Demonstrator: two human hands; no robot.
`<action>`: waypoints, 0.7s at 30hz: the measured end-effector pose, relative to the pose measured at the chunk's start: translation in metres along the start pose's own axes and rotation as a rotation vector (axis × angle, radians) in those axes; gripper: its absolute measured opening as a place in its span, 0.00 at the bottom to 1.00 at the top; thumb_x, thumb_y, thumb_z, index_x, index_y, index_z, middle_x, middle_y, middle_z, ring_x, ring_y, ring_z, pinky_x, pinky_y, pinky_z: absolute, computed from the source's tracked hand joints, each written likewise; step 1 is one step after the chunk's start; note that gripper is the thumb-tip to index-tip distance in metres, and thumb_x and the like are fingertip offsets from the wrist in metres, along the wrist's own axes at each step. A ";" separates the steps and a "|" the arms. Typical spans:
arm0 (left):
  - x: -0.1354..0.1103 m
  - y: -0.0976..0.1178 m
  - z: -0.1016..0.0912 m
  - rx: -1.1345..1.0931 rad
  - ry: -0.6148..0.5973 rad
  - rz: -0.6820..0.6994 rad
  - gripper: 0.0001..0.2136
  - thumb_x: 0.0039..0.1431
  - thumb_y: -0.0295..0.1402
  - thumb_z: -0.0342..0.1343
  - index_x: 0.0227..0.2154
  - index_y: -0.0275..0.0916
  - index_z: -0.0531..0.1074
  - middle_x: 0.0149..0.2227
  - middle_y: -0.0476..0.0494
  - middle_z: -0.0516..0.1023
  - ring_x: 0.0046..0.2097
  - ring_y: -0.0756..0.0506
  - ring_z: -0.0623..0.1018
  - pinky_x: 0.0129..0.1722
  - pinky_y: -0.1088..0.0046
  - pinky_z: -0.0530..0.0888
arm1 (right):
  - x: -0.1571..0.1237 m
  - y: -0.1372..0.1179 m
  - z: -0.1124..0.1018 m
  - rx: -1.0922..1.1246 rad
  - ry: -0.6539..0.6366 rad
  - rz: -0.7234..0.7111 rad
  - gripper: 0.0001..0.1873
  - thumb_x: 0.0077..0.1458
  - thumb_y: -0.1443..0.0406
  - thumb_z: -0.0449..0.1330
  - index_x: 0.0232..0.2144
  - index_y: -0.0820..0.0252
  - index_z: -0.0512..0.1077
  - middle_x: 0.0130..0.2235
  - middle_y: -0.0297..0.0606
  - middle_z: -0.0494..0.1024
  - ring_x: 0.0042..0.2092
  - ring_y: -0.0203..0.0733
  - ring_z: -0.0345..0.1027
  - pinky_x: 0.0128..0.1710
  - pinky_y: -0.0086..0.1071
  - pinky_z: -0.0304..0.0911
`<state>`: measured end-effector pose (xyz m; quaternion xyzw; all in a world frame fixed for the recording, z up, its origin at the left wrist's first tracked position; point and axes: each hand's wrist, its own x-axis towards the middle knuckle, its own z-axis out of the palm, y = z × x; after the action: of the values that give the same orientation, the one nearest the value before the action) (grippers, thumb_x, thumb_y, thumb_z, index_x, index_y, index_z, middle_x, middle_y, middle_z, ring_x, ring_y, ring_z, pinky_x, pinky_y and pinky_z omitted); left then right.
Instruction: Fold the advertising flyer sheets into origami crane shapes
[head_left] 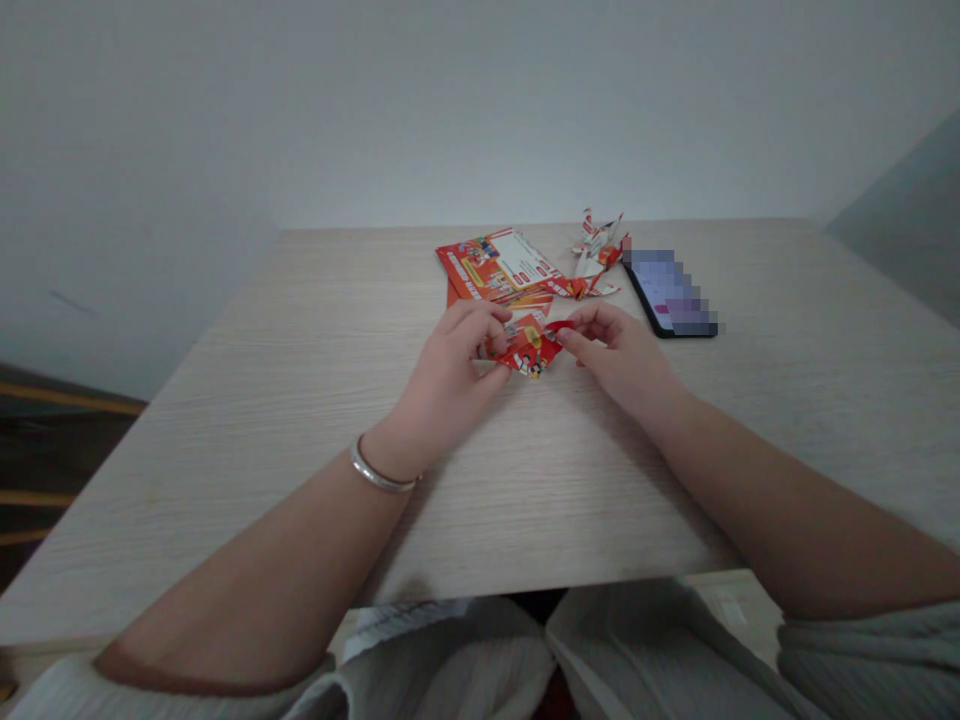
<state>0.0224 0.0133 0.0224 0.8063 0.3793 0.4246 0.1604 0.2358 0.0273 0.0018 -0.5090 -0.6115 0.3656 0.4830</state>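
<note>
A small folded piece of red printed paper (531,352) is between my two hands, just above or on the table; I cannot tell which. My left hand (461,350) grips its left side, thumb below and fingers curled over the top. At the right end, my right hand (611,345) pinches a red corner between thumb and fingers. Just beyond lie flat red and orange printed leaflets (499,265), partly covered by my left fingers. To their right stand folded paper shapes (598,250) with pointed tips, in red and white.
A black phone (670,293) with a lit, blurred screen lies to the right of the folded paper. Everything rests on a pale wood-grain table (300,400) against a plain wall (450,110). Dark shelving with wooden edges (67,400) shows past the table's left side.
</note>
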 end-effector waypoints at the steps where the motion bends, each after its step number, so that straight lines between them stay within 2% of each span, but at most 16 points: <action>1: 0.000 0.000 0.000 0.000 -0.030 -0.005 0.11 0.52 0.20 0.57 0.27 0.42 0.62 0.46 0.42 0.77 0.52 0.43 0.75 0.54 0.64 0.72 | 0.000 0.000 0.000 -0.003 -0.001 0.001 0.10 0.51 0.58 0.66 0.31 0.56 0.71 0.30 0.31 0.76 0.32 0.37 0.69 0.32 0.33 0.65; 5: -0.002 0.002 0.000 -0.048 -0.156 0.019 0.11 0.54 0.23 0.60 0.30 0.42 0.63 0.52 0.39 0.74 0.57 0.41 0.73 0.58 0.60 0.70 | 0.000 -0.002 0.000 -0.017 0.043 -0.031 0.08 0.50 0.61 0.65 0.30 0.57 0.72 0.30 0.32 0.77 0.32 0.37 0.70 0.34 0.34 0.65; 8: -0.005 0.003 0.001 -0.120 -0.200 0.010 0.15 0.56 0.36 0.66 0.33 0.42 0.62 0.56 0.36 0.71 0.61 0.38 0.70 0.61 0.57 0.68 | -0.001 -0.004 0.000 -0.022 0.069 -0.048 0.07 0.50 0.61 0.65 0.29 0.57 0.73 0.30 0.34 0.78 0.32 0.38 0.71 0.32 0.34 0.65; 10: -0.007 0.002 0.004 -0.203 -0.165 -0.056 0.15 0.60 0.42 0.63 0.36 0.42 0.63 0.57 0.35 0.70 0.62 0.38 0.69 0.60 0.57 0.69 | -0.003 -0.006 0.002 -0.042 0.086 -0.056 0.06 0.50 0.62 0.66 0.29 0.57 0.73 0.30 0.34 0.78 0.32 0.38 0.71 0.31 0.33 0.65; 12: -0.009 0.000 0.008 -0.303 -0.098 -0.149 0.15 0.62 0.42 0.61 0.43 0.43 0.63 0.58 0.36 0.69 0.61 0.40 0.71 0.57 0.59 0.72 | -0.004 -0.008 0.003 -0.058 0.101 -0.067 0.06 0.50 0.62 0.66 0.28 0.57 0.73 0.30 0.33 0.79 0.32 0.38 0.70 0.30 0.32 0.64; 14: -0.011 -0.002 0.012 -0.387 -0.060 -0.202 0.24 0.59 0.40 0.64 0.53 0.45 0.60 0.61 0.35 0.67 0.59 0.41 0.74 0.54 0.62 0.75 | -0.006 -0.010 0.004 -0.046 0.094 -0.078 0.05 0.49 0.62 0.66 0.29 0.56 0.73 0.30 0.33 0.78 0.32 0.38 0.71 0.30 0.32 0.64; 16: -0.010 -0.002 0.013 -0.412 -0.059 -0.191 0.34 0.55 0.37 0.68 0.60 0.46 0.57 0.63 0.35 0.66 0.58 0.41 0.75 0.56 0.62 0.74 | -0.006 -0.011 0.005 -0.008 0.067 -0.078 0.05 0.50 0.62 0.66 0.30 0.56 0.74 0.30 0.32 0.79 0.33 0.37 0.71 0.30 0.32 0.64; 18: -0.009 0.001 0.012 -0.387 -0.064 -0.165 0.37 0.53 0.34 0.69 0.63 0.46 0.57 0.62 0.36 0.68 0.59 0.40 0.75 0.60 0.60 0.72 | -0.006 -0.011 0.005 0.032 0.029 -0.069 0.05 0.51 0.62 0.65 0.31 0.56 0.75 0.31 0.31 0.79 0.33 0.37 0.71 0.31 0.32 0.65; 21: -0.007 0.005 0.009 -0.314 -0.096 -0.175 0.32 0.53 0.31 0.67 0.60 0.46 0.63 0.53 0.39 0.77 0.56 0.39 0.77 0.59 0.57 0.72 | -0.006 -0.010 0.004 0.069 -0.031 -0.052 0.06 0.52 0.60 0.65 0.31 0.56 0.77 0.30 0.31 0.78 0.33 0.36 0.70 0.33 0.32 0.67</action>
<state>0.0296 0.0052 0.0167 0.7547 0.3690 0.4238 0.3384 0.2292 0.0198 0.0086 -0.4704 -0.6189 0.3818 0.5000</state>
